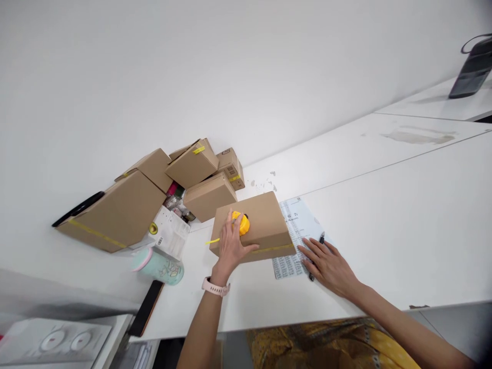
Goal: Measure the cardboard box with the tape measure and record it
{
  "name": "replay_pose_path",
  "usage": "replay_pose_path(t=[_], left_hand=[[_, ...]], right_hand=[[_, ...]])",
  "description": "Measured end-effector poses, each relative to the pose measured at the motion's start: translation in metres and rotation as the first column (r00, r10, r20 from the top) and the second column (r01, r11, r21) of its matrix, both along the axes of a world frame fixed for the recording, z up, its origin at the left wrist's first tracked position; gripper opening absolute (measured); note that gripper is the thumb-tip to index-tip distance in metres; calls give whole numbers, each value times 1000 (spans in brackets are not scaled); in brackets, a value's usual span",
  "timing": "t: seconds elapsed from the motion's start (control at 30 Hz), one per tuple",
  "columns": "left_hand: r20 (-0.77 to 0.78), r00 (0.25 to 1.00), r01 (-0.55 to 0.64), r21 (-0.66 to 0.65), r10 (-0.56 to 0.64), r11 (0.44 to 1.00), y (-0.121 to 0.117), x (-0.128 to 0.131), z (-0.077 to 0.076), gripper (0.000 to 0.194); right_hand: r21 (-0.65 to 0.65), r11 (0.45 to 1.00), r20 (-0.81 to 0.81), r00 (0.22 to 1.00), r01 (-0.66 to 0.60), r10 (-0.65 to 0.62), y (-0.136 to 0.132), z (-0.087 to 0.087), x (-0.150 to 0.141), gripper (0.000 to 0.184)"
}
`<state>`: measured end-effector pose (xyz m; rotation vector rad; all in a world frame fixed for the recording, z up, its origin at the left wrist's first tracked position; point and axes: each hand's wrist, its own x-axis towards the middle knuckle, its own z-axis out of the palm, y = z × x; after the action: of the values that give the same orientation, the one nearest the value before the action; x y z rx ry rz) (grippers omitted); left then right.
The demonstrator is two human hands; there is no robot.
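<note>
A closed cardboard box (269,215) lies on the white table, a strip of yellow tape running along its near side. My left hand (229,243), with a pink watch band at the wrist, grips a yellow tape measure (243,225) on top of this box. A short yellow strip (212,241) pokes out past the box's left edge. Right of the box, a printed sheet (288,266) lies flat, partly covered by the box. My right hand (326,264) rests over the sheet with its fingers stretched out, and a black pen (322,238) lies beneath them.
Several cardboard boxes (194,164) are stacked against the wall at the left. Before them are a white carton (171,233), small jars and a mint-green bottle (163,266) lying on its side. A dark speaker-like object (472,69) stands far right. The table (403,225) extends rightward.
</note>
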<state>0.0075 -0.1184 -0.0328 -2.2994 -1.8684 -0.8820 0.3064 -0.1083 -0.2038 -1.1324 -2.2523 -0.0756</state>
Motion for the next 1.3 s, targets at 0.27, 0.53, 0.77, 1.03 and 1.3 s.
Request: replay_pose_path(t=[0.27,0.53,0.77,1.03,1.3], left_hand=[[-52,997,60,63,-56,996,30,31,-12,99],[-21,988,152,1,-152,988,100,88,-5,95],[-160,984,78,12,-75,997,140,118,-6,90],[-176,983,75,68,-62,995,161,133,-10,97],[-48,975,214,-41,-216,976,25,124,-50,66]], right_hand=[[-16,1000,-2,1000,-5,5,-58,-2,24,59],[12,1000,80,997,6,-7,-85,3,41,66],[56,998,115,993,-39,32,-92,12,57,57],[31,996,104,992,-79,76,-103,14,66,52],[-56,989,61,988,-136,139,-100,19,74,57]])
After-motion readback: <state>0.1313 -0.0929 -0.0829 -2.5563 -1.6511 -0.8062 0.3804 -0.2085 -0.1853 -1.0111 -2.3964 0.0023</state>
